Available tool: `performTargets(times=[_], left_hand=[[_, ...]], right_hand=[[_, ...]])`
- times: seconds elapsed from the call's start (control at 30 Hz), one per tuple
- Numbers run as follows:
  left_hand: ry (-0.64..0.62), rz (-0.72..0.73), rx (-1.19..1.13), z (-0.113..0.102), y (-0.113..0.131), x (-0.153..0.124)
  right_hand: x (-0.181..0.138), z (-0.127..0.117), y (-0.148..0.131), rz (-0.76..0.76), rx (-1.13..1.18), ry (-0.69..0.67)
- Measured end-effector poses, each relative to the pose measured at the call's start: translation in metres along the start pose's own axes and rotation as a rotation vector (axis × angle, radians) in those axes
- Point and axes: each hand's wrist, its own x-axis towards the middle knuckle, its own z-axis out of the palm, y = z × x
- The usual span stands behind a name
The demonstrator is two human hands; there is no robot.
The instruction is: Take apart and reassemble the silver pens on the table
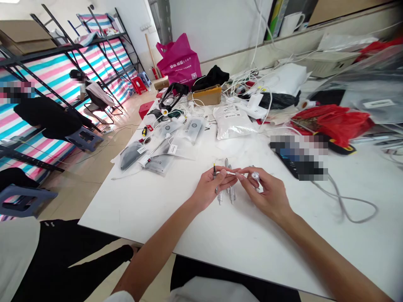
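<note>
Above the white table (176, 209), my left hand (209, 184) is closed, its thumb and finger pinching one end of a thin white stick (231, 173) that looks like a pen refill. A slim dark piece with a yellow tip (214, 168), like a pen part, stands up at the same hand. My right hand (267, 188) pinches the stick's other end. A clear and whitish pen part (255, 177) shows among its curled fingers. Clear-barrelled pens (232, 195) lie on the table below and between the hands, partly covered by the fingers.
Plastic-bagged packets (159, 163) lie to the left, with a white parcel (233, 121) behind. A black device (292, 161) with a grey cable (341, 201) lies to the right, near a red plastic bag (340, 121). Other people sit at the left; one is close beside me.
</note>
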Motion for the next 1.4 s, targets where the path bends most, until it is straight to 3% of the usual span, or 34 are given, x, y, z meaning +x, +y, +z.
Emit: performTargets(times=[0.5,0.8,1.1,1.4], left_hand=[[0.044,-0.038,0.07,-0.003,-0.009,0.002],[-0.056,-0.084,0.0,-0.003,-0.002,-0.001],[-0.08,-0.133,-0.016,-0.004,0.002,-0.002],[-0.064,-0.204,-0.065,-0.009,-0.002,0.001]], right_hand=[[-0.006,0.004,0.01,-0.065,-0.077,-0.089],[-0.008,0.004,0.019,-0.239,-0.149,-0.073],[-0.004,0.003,0.02,-0.457,-0.17,-0.099],[-0.003,0.004,0.02,-0.528,-0.153,-0.066]])
